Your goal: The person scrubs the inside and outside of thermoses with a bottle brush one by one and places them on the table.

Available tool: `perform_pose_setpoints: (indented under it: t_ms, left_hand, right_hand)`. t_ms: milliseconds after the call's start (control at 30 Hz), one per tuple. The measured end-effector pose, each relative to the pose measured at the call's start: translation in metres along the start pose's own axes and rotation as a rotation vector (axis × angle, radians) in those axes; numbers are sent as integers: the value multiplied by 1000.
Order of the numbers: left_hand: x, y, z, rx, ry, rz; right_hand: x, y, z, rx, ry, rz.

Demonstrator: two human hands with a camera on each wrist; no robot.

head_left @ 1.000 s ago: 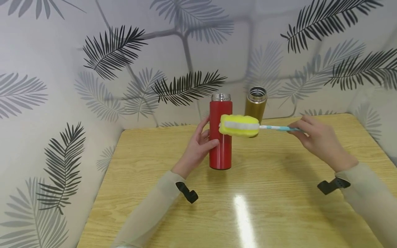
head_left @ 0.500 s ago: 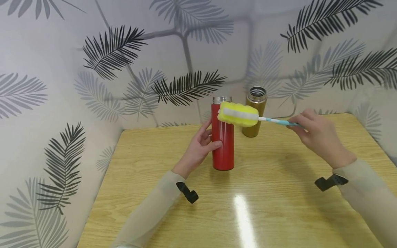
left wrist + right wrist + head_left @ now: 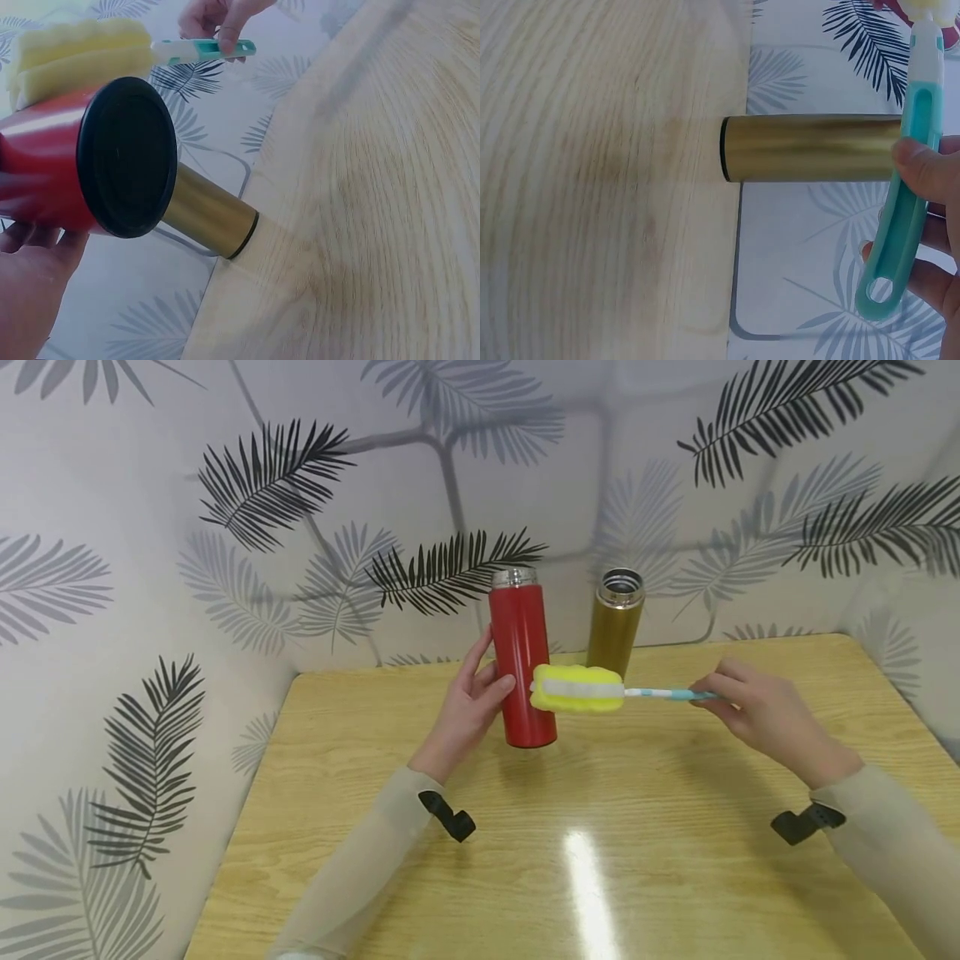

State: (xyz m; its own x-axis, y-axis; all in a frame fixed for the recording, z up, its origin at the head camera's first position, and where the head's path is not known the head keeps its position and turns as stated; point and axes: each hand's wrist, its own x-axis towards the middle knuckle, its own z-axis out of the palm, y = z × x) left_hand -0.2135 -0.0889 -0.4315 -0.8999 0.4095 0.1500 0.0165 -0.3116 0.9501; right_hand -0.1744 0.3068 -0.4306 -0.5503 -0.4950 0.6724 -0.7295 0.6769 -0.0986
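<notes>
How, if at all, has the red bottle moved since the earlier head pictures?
Yes. Against the standing gold bottle in the head view, the red bottle has moved left and up in the picture, its top now leaning left.

The bottle [image 3: 525, 652] at twelve o'clock is red, the flask [image 3: 616, 631] at one gold, the brush [image 3: 600, 688] yellow, white, turquoise; the wall [image 3: 375, 485] black-and-grey leaf-patterned.

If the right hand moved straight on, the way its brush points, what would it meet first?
Probably the red bottle: the yellow sponge overlaps it in the head view, though whether they touch is unclear.
</notes>
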Motion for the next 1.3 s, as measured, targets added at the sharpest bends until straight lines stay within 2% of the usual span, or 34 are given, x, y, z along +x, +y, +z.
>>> perform_pose_setpoints:
  t_ms: [233,300,533,800,1067,1300]
  left_hand:
    - [-1,-2,2,-35,-85,-20]
    - [-1,-3,3,-53,-92,-24]
    - [0,-6,9,34,-19,-49]
    - [-1,-11,11,135,-7,-74]
    - [0,-12,7,73,-33,-74]
    - [0,-10,4,65,-26,-74]
  right_hand:
    - [3,2,-4,-15,72,33]
    - [5,3,-6,-23,81,37]
    - [12,2,-11,-43,90,31]
    - [22,3,-12,-94,150,60]
    - [29,4,-10,-80,152,48]
    - [22,4,-4,-33,80,6]
